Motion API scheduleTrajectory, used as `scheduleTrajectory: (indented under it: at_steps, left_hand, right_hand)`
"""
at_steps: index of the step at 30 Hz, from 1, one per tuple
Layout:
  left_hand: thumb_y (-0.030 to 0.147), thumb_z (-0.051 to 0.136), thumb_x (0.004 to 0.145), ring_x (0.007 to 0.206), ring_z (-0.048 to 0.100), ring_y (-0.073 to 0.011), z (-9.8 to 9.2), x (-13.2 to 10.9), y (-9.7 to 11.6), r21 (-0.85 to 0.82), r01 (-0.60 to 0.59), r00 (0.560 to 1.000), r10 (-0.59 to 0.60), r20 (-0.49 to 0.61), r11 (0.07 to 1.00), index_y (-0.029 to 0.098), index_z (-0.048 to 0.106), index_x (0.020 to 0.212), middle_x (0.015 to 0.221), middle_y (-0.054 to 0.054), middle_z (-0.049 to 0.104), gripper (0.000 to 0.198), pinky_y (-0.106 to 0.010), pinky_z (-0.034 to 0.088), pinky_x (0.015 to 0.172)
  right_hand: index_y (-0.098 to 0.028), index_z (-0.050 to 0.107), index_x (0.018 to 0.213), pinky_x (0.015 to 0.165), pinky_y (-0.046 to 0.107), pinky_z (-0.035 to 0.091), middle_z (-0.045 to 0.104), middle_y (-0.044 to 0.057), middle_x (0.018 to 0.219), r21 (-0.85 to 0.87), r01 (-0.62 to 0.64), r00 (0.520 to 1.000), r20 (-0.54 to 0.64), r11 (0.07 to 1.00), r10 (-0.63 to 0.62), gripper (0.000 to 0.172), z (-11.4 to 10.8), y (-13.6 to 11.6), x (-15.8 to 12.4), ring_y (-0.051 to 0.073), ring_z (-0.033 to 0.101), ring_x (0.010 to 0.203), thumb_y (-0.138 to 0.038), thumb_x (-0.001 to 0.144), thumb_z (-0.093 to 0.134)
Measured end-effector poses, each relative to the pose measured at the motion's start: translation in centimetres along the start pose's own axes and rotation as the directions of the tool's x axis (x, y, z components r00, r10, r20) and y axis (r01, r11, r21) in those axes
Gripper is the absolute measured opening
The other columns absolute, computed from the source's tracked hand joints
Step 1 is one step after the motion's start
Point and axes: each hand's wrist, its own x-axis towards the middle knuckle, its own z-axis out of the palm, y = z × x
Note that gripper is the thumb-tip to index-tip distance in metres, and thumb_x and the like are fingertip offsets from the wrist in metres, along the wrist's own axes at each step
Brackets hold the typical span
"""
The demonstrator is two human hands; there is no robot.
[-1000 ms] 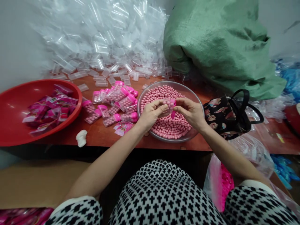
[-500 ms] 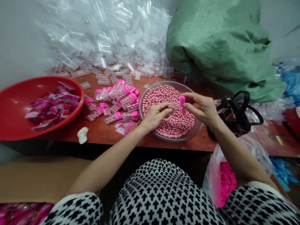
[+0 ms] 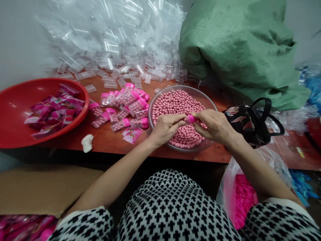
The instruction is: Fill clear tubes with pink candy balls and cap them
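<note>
Over a metal bowl [image 3: 211, 101] of round pink beads [image 3: 173, 102], my left hand [image 3: 167, 128] pinches a small clear plastic bottle, mostly hidden by the fingers. My right hand [image 3: 214, 124] is closed on a bright pink cap [image 3: 191, 119], which sits against the bottle's end. Whether the cap is fully seated I cannot tell. Left of the bowl lies a pile of capped bottles [image 3: 132, 98] filled with pink beads. A pink printed packet [image 3: 132, 135] rests in front of them.
Clear empty bottles [image 3: 110, 47] are heaped at the back. A green sack [image 3: 233, 50] and a black handbag [image 3: 250, 122] stand right. On the left are a red basin [image 3: 15, 110] with pink packets and a white lump [image 3: 87, 143]. Pink caps [image 3: 243, 197] fill a bag below.
Both hands have come together over the bowl. The pink cap, held apart and upright before, has been turned and brought onto the bottle's end.
</note>
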Motion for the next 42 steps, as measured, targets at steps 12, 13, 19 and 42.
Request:
scheduleTrajectory:
  at_steps: [12, 13, 19, 42]
  left_hand:
    - [0.033, 0.068, 0.087, 0.08, 0.072, -0.0193, 0.0, -0.3, -0.1, -0.035, 0.077, 0.997, -0.077, 0.01, 0.996, 0.02, 0.081, 0.094, 0.092, -0.005, 0.079, 0.019, -0.029, 0.055, 0.078]
    - [0.035, 0.071, 0.085, 0.082, 0.072, -0.02, 0.0, -0.1, -0.2, -0.137, 0.134, 0.991, -0.135, 0.007, 0.981, 0.02, 0.081, 0.097, 0.094, -0.006, 0.079, 0.023, -0.03, 0.056, 0.08]
    - [0.049, 0.088, 0.064, 0.087, 0.073, -0.0234, -0.3, 0.8, -0.2, -0.619, 0.345, 0.91, -0.414, 0.036, 0.705, 0.017, 0.08, 0.101, 0.099, -0.008, 0.079, 0.05, -0.037, 0.063, 0.079]
    - [0.029, 0.067, 0.087, 0.106, 0.064, -0.0232, -0.1, -0.4, -0.4, -0.012, 0.013, 0.995, -0.014, -0.096, 1.0, 0.022, 0.082, 0.099, 0.104, -0.009, 0.072, 0.02, -0.036, 0.051, 0.098]
  right_hand:
    - [-0.017, 0.07, 0.1, 0.077, 0.038, 0.053, 0.073, 0.012, 0.084, 0.15, -0.022, 0.999, 0.043, 0.988, 0.016, 0.03, 1.0, -0.2, 0.0, 0.022, 0.065, 0.077, -0.029, 0.1, 0.043]
    - [-0.018, 0.071, 0.105, 0.082, 0.04, 0.054, 0.075, 0.013, 0.092, 0.239, -0.077, 0.997, 0.022, 0.968, 0.073, 0.029, 1.0, 0.0, 0.1, 0.023, 0.068, 0.085, -0.032, 0.099, 0.046]
    - [-0.027, 0.073, 0.117, 0.098, 0.043, 0.056, 0.073, 0.006, 0.124, 0.891, -0.285, 0.886, 0.104, 0.353, 0.451, 0.053, 1.7, 0.9, -0.7, 0.026, 0.068, 0.114, -0.054, 0.072, 0.083]
    - [-0.021, 0.061, 0.065, 0.081, 0.044, 0.063, 0.073, 0.003, 0.073, 0.709, -0.388, 0.71, 0.637, -0.589, 0.3, 0.02, 4.9, -1.7, 1.4, 0.023, 0.069, 0.079, -0.036, 0.06, 0.073]
